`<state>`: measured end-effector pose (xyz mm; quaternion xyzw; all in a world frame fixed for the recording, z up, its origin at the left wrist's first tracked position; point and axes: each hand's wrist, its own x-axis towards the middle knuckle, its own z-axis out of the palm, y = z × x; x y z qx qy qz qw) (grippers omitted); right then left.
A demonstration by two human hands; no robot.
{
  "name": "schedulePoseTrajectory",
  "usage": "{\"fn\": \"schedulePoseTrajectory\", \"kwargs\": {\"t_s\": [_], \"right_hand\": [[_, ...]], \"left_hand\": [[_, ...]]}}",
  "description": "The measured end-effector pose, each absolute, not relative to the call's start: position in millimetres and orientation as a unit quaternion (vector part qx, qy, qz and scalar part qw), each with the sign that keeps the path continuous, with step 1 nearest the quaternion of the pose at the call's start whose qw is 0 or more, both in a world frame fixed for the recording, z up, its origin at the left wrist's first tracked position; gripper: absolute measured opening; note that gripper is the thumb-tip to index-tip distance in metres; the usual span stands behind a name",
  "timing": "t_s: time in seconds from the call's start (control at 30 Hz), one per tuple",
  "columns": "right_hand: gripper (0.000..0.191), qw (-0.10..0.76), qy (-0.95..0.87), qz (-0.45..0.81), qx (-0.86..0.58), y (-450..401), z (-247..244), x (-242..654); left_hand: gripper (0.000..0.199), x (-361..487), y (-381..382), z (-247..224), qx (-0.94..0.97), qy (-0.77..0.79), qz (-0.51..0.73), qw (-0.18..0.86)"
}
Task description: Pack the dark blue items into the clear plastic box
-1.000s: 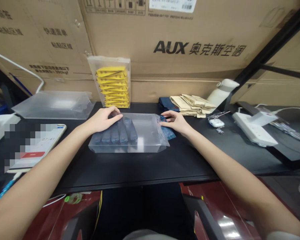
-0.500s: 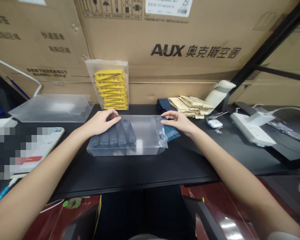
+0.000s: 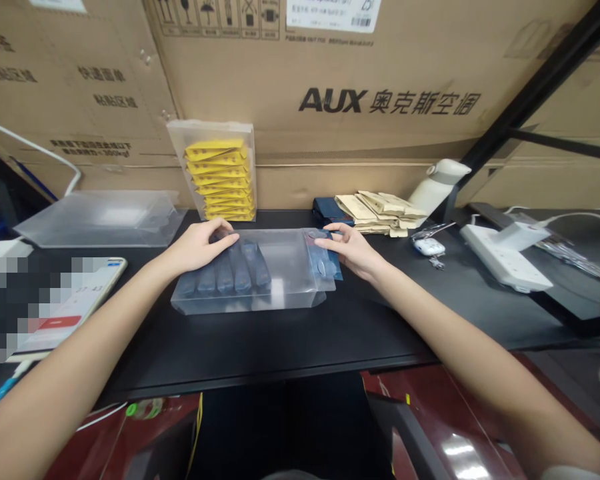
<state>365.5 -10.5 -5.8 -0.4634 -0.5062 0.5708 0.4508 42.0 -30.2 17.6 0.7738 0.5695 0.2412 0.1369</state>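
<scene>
1. A clear plastic box [image 3: 275,267] lies on its side in the middle of the black tabletop [image 3: 280,333], with a row of dark blue sachets [image 3: 227,272] packed into its left half and the right half bare.
2. The left hand [image 3: 197,243] rests flat and open on the box's top at the left end, pressing it down over the sachets. The thin wall could buckle under that pressure and crush the row.
3. The right hand [image 3: 350,248] pinches a blue sachet [image 3: 330,263] at the box's open right end, just where the end flap [image 3: 323,267] stands loose. The sachet could catch on that flap or go in askew, and the row inside would no longer lie even.
4. The box is light and sits on a smooth surface, so a sideways push from the right could slide it left if the flat hand eases off.
5. Just behind the right hand lie a dark blue stack [image 3: 330,210] and a pile of tan sachets [image 3: 380,212]. A careless wrist could scatter them.
6. A box of yellow sachets [image 3: 223,175] stands upright against the cardboard, near the left hand, and could be tipped.
</scene>
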Motion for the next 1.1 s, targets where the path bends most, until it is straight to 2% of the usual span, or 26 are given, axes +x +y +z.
{"fn": "schedulePoseTrajectory", "kwargs": {"t_s": [0.1,0.23,0.37,0.7,0.93,1.1], "right_hand": [[0.054,0.425,-0.470,0.631,-0.447,-10.8,-4.6,365.8],[0.037,0.334,-0.492,0.701,-0.394,-12.2,-1.7,367.9],[0.032,0.307,-0.487,0.725,-0.377,-12.7,-0.7,367.2],[0.036,0.295,-0.557,0.668,-0.396,-23.6,16.4,368.8],[0.029,0.296,-0.568,0.619,-0.455,-20.5,17.8,374.5],[0.034,0.272,-0.610,0.579,-0.468,-18.5,19.4,380.3]], "left_hand": [[0.045,42.1,-30.0,16.8,0.770,0.574,0.243,0.133],[0.045,42.8,-30.1,16.8,0.771,0.570,0.248,0.136],[0.047,43.2,-30.4,17.0,0.776,0.565,0.248,0.135],[0.044,42.7,-29.6,15.4,0.783,0.555,0.246,0.138],[0.045,43.4,-30.7,16.5,0.781,0.562,0.242,0.128],[0.044,43.2,-30.6,16.9,0.783,0.559,0.240,0.130]]}}
